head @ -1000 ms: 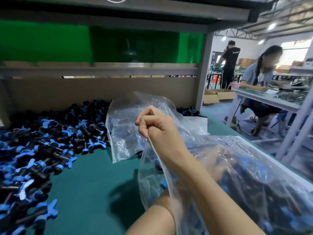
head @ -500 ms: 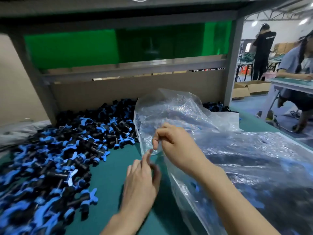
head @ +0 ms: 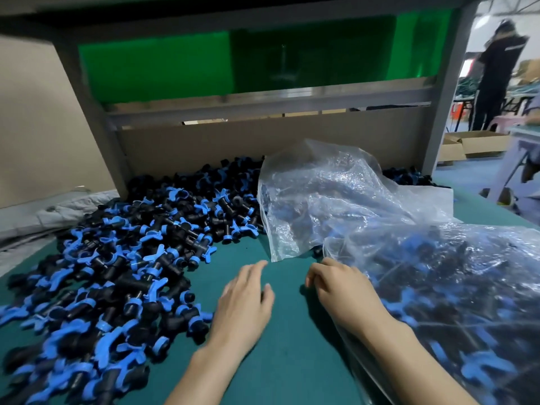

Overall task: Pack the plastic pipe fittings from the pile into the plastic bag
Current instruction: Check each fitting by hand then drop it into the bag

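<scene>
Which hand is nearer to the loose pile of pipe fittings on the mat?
Left. The left hand is over the green mat, just beside the pile; the right hand is farther away, at the edge of the filled plastic bag.

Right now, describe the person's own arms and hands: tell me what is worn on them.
Both the left hand and the right hand are bare: no gloves, and no ring in view. The left forearm and the right forearm are bare too, with no sleeve, watch or bracelet down to the picture's bottom edge.
</scene>
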Tool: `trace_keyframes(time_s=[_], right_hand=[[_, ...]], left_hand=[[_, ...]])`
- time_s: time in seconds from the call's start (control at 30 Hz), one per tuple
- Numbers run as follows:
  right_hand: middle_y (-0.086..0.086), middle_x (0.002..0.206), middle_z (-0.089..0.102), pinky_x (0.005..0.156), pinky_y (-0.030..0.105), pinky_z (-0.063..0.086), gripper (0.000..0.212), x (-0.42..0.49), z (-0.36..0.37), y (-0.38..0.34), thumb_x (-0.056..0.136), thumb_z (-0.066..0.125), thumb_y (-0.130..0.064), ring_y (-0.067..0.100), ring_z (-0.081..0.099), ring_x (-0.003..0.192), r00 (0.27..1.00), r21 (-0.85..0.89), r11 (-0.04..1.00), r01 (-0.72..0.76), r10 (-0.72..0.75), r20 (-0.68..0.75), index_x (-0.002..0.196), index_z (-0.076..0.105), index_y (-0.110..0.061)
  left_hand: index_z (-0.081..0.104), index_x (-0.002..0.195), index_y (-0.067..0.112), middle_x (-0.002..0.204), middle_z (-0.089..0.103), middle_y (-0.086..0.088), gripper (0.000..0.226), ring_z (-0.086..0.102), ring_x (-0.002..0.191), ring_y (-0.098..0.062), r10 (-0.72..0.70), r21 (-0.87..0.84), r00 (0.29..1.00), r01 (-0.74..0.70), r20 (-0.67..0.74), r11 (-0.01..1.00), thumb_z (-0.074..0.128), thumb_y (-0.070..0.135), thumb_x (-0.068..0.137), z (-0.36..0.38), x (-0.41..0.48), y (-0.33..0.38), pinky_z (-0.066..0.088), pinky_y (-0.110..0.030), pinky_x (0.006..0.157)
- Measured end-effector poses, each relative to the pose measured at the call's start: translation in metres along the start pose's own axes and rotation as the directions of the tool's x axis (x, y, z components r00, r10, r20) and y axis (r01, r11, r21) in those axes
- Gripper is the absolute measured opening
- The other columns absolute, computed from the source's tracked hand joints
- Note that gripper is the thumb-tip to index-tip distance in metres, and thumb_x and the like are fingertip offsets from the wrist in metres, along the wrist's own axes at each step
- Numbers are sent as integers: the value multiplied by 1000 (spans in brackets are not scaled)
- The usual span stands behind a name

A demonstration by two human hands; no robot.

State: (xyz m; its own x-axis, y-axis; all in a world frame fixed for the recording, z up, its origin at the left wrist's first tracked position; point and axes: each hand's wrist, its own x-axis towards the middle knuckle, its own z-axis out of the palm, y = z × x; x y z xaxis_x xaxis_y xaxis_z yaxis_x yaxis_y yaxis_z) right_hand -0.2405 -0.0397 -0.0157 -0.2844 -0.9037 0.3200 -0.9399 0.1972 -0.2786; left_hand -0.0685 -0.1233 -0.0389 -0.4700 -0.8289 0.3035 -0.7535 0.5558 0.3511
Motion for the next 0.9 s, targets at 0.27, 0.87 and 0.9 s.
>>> trace_keyframes(time_s=[0.27,0.87,0.9], right_hand=[[-8,99,59,70,31,29,28,3,3,3,92,42,-17,21,58,95,1000,2,1000,-14,14,23,93,65,-33],[-7,108,63,72,32,31,26,8,7,7,96,38,-23,22,59,99,999,22,1000,-21,20,35,102,61,-32],[-8,110,64,73,32,31,25,8,7,7,97,38,-24,21,59,101,999,23,1000,-21,20,34,105,60,-32]], left_hand=[[67,121,10,124,62,-24,47,50,123,-47,-125,433,970,206,-207,877,63,42,87,-39,-42,-23,26,-63,107],[50,135,31,147,41,5,55,27,143,-17,328,69,944,-325,-42,943,37,64,93,3,-12,16,10,-37,123],[56,121,30,128,50,7,46,43,127,-17,311,55,943,-306,-119,950,41,63,93,0,-16,14,27,-37,116]])
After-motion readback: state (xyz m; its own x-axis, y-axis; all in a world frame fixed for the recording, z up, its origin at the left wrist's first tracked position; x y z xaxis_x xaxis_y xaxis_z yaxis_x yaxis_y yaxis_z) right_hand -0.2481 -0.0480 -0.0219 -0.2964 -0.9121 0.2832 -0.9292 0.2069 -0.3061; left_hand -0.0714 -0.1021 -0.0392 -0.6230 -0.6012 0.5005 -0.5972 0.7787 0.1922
